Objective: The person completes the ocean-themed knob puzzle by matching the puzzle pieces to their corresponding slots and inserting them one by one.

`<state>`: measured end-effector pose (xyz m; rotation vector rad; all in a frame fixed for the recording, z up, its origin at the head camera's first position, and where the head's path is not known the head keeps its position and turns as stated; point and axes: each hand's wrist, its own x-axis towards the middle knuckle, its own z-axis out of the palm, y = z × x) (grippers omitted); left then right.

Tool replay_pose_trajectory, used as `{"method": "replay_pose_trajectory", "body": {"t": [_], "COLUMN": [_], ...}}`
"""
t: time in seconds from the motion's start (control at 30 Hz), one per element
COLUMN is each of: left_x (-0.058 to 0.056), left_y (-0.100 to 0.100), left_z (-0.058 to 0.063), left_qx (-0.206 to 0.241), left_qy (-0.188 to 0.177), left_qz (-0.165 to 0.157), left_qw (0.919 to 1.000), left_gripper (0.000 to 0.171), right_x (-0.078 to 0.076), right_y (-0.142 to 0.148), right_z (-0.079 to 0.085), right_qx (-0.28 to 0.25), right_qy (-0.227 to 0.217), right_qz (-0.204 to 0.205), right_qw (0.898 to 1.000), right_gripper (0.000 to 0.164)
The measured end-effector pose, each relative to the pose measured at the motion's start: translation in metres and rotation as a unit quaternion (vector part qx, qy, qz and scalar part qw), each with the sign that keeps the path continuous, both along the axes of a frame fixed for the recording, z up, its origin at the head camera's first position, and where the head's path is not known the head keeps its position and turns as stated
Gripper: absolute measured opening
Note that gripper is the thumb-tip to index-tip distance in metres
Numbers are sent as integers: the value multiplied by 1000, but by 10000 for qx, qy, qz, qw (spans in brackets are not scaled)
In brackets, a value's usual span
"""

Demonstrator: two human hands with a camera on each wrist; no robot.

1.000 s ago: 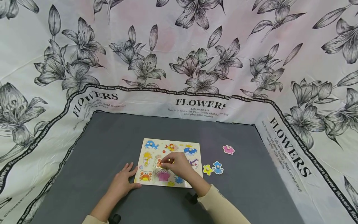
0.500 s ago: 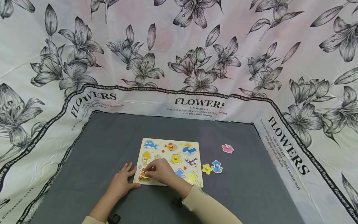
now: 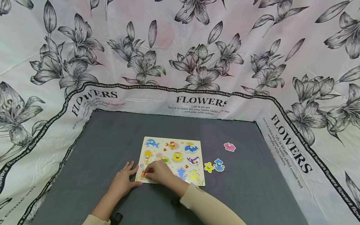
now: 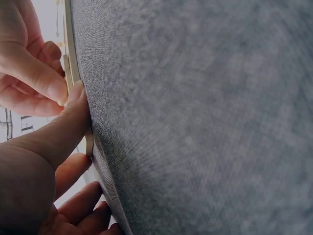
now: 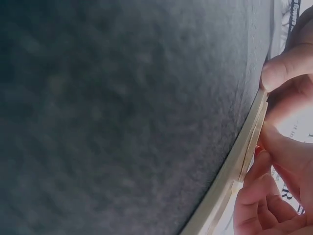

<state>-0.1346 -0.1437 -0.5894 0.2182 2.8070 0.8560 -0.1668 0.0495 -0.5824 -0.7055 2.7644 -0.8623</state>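
Note:
In the head view a puzzle board (image 3: 181,148) with sea-animal shapes lies on the grey cloth. My right hand (image 3: 161,172) pinches the crab puzzle piece (image 3: 142,174) over the near-left corner, its fingers covering much of it. In the right wrist view a thin wooden piece (image 5: 252,147) lies against the board's surface under those fingers; whether it sits flush I cannot tell. My left hand (image 3: 122,181) rests at the board's left edge, fingers spread and fairly straight. Its thumb (image 4: 73,110) touches the near edge in the left wrist view.
Right of the board lie a yellow starfish piece (image 3: 209,167), a blue squid piece (image 3: 219,165) and a pink shell-like piece (image 3: 229,147). Several pieces with knobs sit in the board, such as the octopus (image 3: 177,157). A flower-print cloth (image 3: 157,103) rises beyond the grey surface.
My right hand has carried the crab piece from the board's middle toward me and left, down to the near-left corner. The left hand stays at the board's edge.

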Motion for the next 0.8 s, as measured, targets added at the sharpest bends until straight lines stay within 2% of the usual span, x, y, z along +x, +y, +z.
{"method": "replay_pose_trajectory", "body": {"t": [0.23, 0.43, 0.6, 0.8], "left_x": [2, 2, 1, 2], "left_y": [0, 1, 2, 1], "left_z": [2, 2, 2, 2], "left_qx": [23, 5, 21, 93], "left_qy": [107, 66, 60, 40], "left_qz": [-113, -112, -89, -65], "left_qw": [9999, 9999, 9999, 9999], "left_gripper": [85, 85, 86, 88], "right_x": [-2, -3, -2, -1], "right_y": [-4, 4, 24, 58], "right_z": [2, 9, 25, 38], "right_qx": [235, 40, -299, -731], "right_qy": [57, -145, -89, 93], "right_qz": [85, 59, -119, -452], "right_qw": [9997, 9999, 9994, 9963], "right_gripper": [5, 9, 15, 13]}}
